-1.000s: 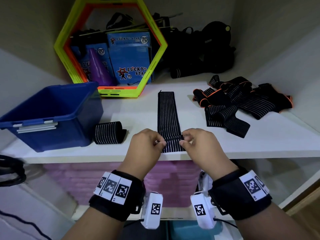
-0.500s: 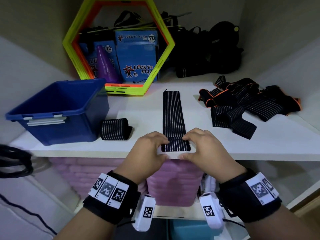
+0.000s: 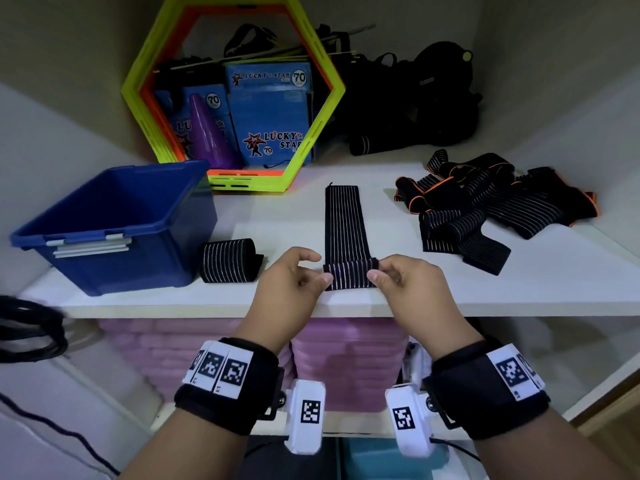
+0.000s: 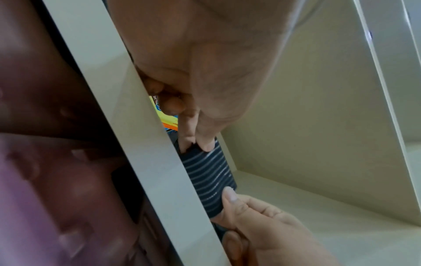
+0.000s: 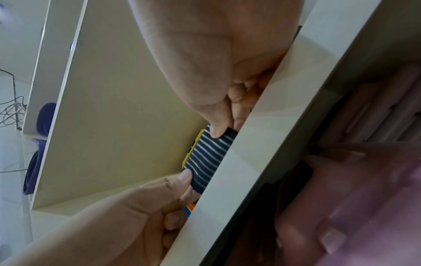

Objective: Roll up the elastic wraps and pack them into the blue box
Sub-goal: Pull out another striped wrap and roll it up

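A black elastic wrap with thin white stripes (image 3: 341, 223) lies stretched away from me on the white shelf (image 3: 554, 292), its near end turned into a short roll (image 3: 350, 276). My left hand (image 3: 294, 277) pinches the roll's left end and my right hand (image 3: 405, 280) pinches its right end; both wrist views show thumb and fingers on the roll (image 4: 208, 177) (image 5: 208, 158). A finished rolled wrap (image 3: 230, 260) sits beside the blue box (image 3: 110, 225), which stands at the left with nothing showing inside. A pile of loose wraps (image 3: 495, 209) lies at the right.
A yellow-and-orange hexagonal frame (image 3: 239, 95) stands at the back with blue packets and a purple cone inside. Black bags (image 3: 412, 98) fill the back right corner. Pink items (image 3: 346, 362) sit on the shelf below, and black cables (image 3: 27, 334) hang at the left.
The near end of the stretched wrap has been turned over into a thicker roll, and both hands have shifted outward from on top of it to its two ends.
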`<state>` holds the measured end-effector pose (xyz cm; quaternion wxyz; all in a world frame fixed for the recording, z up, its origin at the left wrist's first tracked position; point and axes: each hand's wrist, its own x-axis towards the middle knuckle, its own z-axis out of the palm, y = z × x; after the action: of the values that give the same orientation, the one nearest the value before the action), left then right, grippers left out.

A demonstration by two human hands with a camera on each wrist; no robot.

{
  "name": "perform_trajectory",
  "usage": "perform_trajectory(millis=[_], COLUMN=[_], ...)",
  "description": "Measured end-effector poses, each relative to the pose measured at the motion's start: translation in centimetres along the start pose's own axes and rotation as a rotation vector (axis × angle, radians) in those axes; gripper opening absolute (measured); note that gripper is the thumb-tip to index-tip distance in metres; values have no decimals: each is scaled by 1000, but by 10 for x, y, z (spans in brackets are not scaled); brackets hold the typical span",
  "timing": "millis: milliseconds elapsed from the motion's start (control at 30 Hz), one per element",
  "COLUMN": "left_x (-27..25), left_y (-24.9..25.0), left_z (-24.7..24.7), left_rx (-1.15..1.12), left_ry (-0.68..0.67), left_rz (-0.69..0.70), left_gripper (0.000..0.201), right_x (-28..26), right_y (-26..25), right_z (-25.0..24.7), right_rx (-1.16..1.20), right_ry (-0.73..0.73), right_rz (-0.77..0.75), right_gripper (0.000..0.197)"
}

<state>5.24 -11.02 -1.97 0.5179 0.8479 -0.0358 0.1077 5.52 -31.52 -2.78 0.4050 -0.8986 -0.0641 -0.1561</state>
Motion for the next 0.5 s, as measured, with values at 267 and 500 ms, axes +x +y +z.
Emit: perform_trajectory(millis=[267,500], left_x=[2,5], left_y=[6,3], left_z=[11,11], left_rx=[128,355], left_ry=[125,103], left_rz=[22,160], left_gripper=[10,13], right_x=[1,7], right_y=[-1,0], right_z=[3,7], right_rx=[47,-178], right_ry=[39,-56], right_rz=[20,-65], right_gripper=[17,18])
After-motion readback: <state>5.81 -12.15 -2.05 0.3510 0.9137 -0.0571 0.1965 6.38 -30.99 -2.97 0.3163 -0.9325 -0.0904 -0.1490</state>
